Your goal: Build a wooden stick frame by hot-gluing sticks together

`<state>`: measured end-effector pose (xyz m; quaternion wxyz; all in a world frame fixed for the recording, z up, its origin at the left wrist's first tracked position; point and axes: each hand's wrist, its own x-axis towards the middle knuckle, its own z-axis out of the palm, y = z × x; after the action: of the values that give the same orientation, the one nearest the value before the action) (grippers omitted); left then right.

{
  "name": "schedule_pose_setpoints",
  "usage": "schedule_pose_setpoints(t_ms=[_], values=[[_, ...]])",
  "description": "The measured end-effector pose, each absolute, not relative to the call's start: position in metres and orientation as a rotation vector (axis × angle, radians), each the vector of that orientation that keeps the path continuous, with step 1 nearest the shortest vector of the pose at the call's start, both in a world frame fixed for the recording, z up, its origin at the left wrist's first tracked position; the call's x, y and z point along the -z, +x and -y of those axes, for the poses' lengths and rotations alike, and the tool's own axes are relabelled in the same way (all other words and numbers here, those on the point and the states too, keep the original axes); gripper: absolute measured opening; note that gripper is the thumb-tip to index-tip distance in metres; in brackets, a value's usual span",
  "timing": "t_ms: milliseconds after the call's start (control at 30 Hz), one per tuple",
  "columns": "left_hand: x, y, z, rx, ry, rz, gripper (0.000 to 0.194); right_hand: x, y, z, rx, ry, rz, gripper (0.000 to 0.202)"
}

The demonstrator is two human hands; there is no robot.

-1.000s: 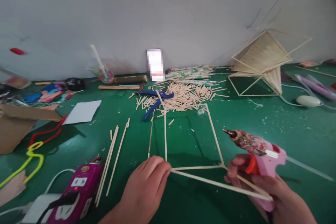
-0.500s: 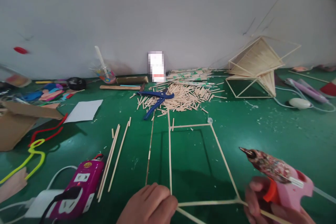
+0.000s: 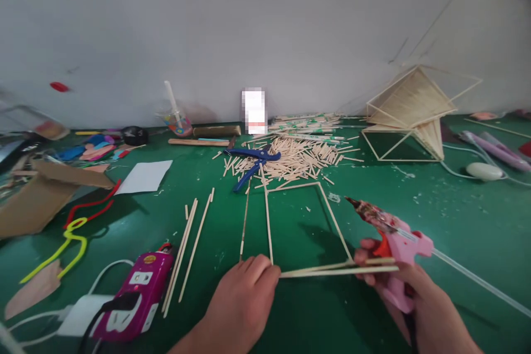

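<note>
On the counter (image 3: pixel 315 323), before the wearer | stick frame (image 3: pixel 335 222): four sides outlined, more sticks jutting from its near edge; glue set or not, cannot tell | loose sticks (image 3: pixel 179 257) unattached, left | left hand (image 3: pixel 244 301): grip closed on near-left corner | right hand (image 3: pixel 431 298): grip around glue gun (image 3: pixel 400 238), fingertips at near-right corner

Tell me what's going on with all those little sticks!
Someone is handling a frame made of thin sticks on a green table. Their left hand pinches its near left corner. Their right hand holds a pink glue gun, and its fingers also steady the frame's near right side. Behind the frame, a blue cutter lies against a pile of short sticks. A bigger stick shape stands at the back right.
</note>
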<state>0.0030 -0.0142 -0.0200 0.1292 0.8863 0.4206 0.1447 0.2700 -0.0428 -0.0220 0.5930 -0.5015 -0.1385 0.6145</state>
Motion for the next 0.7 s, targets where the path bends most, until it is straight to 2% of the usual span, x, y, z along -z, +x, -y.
schedule_pose_setpoints(t_ms=[200, 367, 700], values=[[0.023, -0.003, -0.006, -0.483, 2.569, -1.350, 0.023, 0.030, 0.259, 0.005, -1.438, -1.103, 0.216, 0.028], [0.024, -0.004, -0.011, -0.544, 2.505, -1.379, 0.021, 0.027, 0.252, 0.005, -1.470, -1.096, 0.217, 0.031], [0.017, -0.003, 0.007, -0.759, 2.515, -1.115, 0.017, 0.013, 0.261, 0.037, -1.469, -1.091, 0.301, 0.028]])
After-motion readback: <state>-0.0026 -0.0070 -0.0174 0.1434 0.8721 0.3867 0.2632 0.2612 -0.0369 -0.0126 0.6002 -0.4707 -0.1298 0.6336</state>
